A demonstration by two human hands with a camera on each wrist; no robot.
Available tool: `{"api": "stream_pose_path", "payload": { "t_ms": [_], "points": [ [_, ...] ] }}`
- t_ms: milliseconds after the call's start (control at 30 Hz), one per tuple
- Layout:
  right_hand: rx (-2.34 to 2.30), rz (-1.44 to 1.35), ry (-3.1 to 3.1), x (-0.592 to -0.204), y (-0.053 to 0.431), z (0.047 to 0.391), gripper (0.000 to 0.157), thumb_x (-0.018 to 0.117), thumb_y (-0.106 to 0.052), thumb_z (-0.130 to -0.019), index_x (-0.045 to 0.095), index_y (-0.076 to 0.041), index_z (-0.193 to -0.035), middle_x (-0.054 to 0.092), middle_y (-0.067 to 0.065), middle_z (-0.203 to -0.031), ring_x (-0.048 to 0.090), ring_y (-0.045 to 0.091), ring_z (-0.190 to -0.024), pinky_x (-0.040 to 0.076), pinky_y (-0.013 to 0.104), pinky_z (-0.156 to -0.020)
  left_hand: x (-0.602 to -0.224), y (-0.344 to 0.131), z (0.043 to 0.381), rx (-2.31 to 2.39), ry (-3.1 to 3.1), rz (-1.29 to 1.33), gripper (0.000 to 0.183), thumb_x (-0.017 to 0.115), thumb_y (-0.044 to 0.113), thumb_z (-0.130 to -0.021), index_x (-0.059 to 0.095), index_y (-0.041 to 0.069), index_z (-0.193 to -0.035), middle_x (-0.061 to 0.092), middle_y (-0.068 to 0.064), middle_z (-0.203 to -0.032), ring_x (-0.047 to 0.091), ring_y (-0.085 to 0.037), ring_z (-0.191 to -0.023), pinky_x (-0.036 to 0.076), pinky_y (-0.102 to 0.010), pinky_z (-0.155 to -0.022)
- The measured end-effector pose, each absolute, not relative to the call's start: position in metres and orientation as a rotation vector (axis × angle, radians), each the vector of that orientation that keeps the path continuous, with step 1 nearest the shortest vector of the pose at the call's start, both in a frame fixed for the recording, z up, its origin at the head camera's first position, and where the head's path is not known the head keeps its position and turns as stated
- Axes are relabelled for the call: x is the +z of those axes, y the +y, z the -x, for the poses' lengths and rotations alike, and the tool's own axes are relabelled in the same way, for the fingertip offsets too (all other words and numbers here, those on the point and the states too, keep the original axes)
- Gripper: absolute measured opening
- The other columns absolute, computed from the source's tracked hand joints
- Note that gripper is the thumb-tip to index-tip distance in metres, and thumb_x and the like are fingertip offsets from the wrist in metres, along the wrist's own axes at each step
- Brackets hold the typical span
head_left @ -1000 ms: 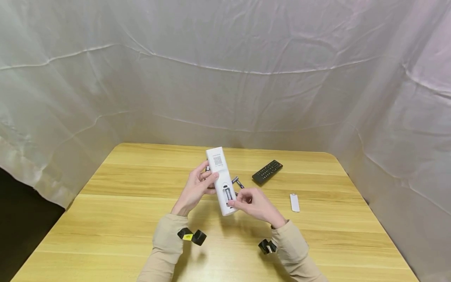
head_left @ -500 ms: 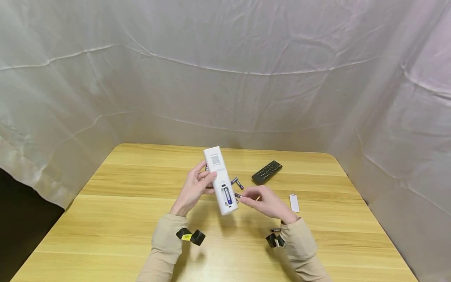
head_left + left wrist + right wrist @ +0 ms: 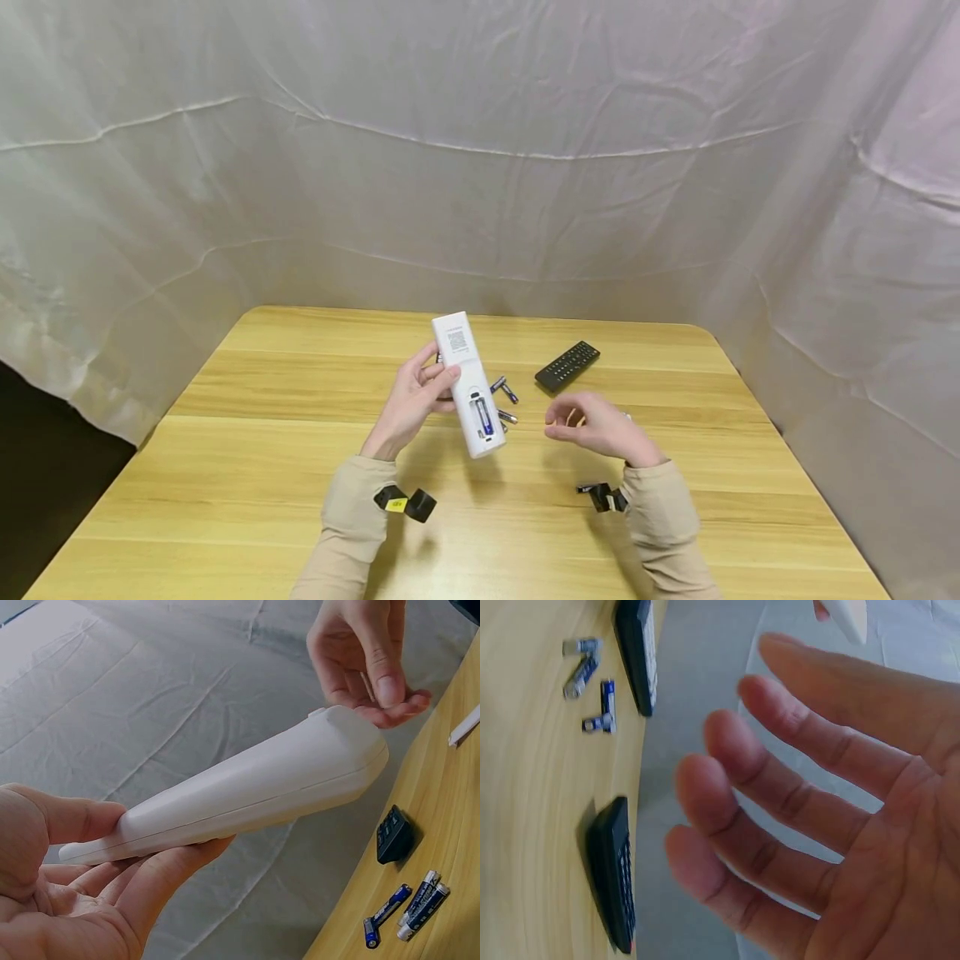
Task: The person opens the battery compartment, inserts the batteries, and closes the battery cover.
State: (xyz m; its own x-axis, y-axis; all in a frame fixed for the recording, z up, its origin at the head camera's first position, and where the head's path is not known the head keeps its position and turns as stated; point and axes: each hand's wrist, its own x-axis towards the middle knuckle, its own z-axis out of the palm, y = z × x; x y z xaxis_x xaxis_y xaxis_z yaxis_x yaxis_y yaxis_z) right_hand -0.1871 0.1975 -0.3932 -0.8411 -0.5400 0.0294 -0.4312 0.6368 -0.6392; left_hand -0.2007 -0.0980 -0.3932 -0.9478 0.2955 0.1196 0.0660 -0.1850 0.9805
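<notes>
My left hand [image 3: 408,404] grips a white remote control [image 3: 459,371], its back turned up and tilted above the table. Its battery compartment is uncovered, and a blue-and-silver battery [image 3: 483,417] lies inside. My right hand [image 3: 600,427] hovers to the right of the remote, apart from it; the right wrist view shows its fingers [image 3: 765,851] loosely bent and holding nothing. Beyond the white remote, loose batteries [image 3: 509,393] lie on the table, also visible in the left wrist view as blue batteries [image 3: 424,904]. Another battery [image 3: 586,489] lies beside the right wrist camera.
A black remote [image 3: 567,367] lies on the wooden table [image 3: 247,467], right of the loose batteries. A second dark remote [image 3: 635,656] shows in the right wrist view. The white battery cover is mostly hidden behind my right hand. Grey curtains [image 3: 480,208] surround the table.
My right hand has left the battery compartment, passed close to the loose batteries and withdrawn to the right, now covering most of the battery cover. The white remote has shifted slightly left in my left hand.
</notes>
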Motion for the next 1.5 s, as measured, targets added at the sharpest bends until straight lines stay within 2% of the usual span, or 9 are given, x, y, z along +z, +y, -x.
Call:
{"api": "stream_pose_path", "payload": {
  "t_ms": [200, 533, 733, 933, 1100, 1233, 1500],
  "points": [
    [-0.952, 0.812, 2.674, -0.391, 0.208, 0.187, 0.007, 0.073, -0.01, -0.089, 0.068, -0.007, -0.087, 0.066, 0.001, -0.079, 0.058, 0.007, -0.073, 0.053, 0.02, -0.064, -0.393, -0.098, 0.201, 2.275, 1.892, -0.431, 0.06, 0.052, 0.004, -0.102, 0.028, 0.004, -0.157, 0.058, -0.039, -0.131, 0.075, -0.012, -0.082, 0.066, -0.032, -0.074],
    [-0.786, 0.732, 2.618, -0.39, 0.208, 0.184, 0.016, 0.078, -0.009, -0.083, 0.069, -0.002, -0.094, 0.066, 0.0, -0.076, 0.056, 0.009, -0.071, 0.047, 0.018, -0.059, -0.392, -0.1, 0.2, 2.263, 1.899, -0.435, 0.059, 0.052, 0.005, -0.103, 0.028, 0.004, -0.157, 0.057, -0.038, -0.132, 0.075, -0.012, -0.083, 0.066, -0.032, -0.076],
    [-0.763, 0.721, 2.612, -0.395, 0.205, 0.185, 0.016, 0.08, -0.007, -0.08, 0.069, -0.002, -0.091, 0.066, 0.001, -0.075, 0.054, 0.007, -0.068, 0.046, 0.018, -0.057, -0.393, -0.099, 0.199, 2.262, 1.899, -0.447, 0.06, 0.052, 0.005, -0.103, 0.028, 0.004, -0.157, 0.057, -0.038, -0.133, 0.076, -0.012, -0.083, 0.066, -0.033, -0.077],
    [-0.647, 0.678, 2.576, -0.401, 0.204, 0.181, 0.022, 0.084, -0.005, -0.074, 0.069, -0.005, -0.09, 0.067, 0.003, -0.078, 0.056, 0.007, -0.07, 0.05, 0.019, -0.06, -0.392, -0.099, 0.199, 2.263, 1.893, -0.454, 0.06, 0.052, 0.005, -0.102, 0.027, 0.004, -0.157, 0.057, -0.038, -0.133, 0.076, -0.012, -0.083, 0.066, -0.033, -0.076],
    [-0.573, 0.573, 2.55, -0.407, 0.205, 0.176, 0.03, 0.089, -0.009, -0.068, 0.067, -0.01, -0.088, 0.066, 0.004, -0.083, 0.057, 0.013, -0.075, 0.053, 0.025, -0.066, -0.393, -0.099, 0.2, 2.261, 1.899, -0.459, 0.061, 0.052, 0.004, -0.103, 0.027, 0.005, -0.158, 0.056, -0.038, -0.133, 0.076, -0.011, -0.083, 0.066, -0.033, -0.076],
    [-0.545, 0.546, 2.537, -0.41, 0.205, 0.175, 0.034, 0.09, -0.007, -0.065, 0.065, -0.011, -0.086, 0.065, 0.004, -0.083, 0.056, 0.016, -0.077, 0.051, 0.029, -0.068, -0.392, -0.1, 0.2, 2.252, 1.909, -0.456, 0.06, 0.052, 0.004, -0.103, 0.027, 0.005, -0.158, 0.057, -0.038, -0.133, 0.076, -0.012, -0.082, 0.066, -0.035, -0.077],
    [-0.471, 0.56, 2.543, -0.416, 0.204, 0.174, 0.038, 0.089, 0.0, -0.059, 0.061, -0.012, -0.081, 0.06, 0.002, -0.081, 0.05, 0.015, -0.077, 0.044, 0.026, -0.066, -0.392, -0.099, 0.2, 2.254, 1.901, -0.452, 0.06, 0.052, 0.004, -0.102, 0.027, 0.005, -0.157, 0.056, -0.038, -0.133, 0.076, -0.012, -0.084, 0.066, -0.036, -0.079]
  ]
}}
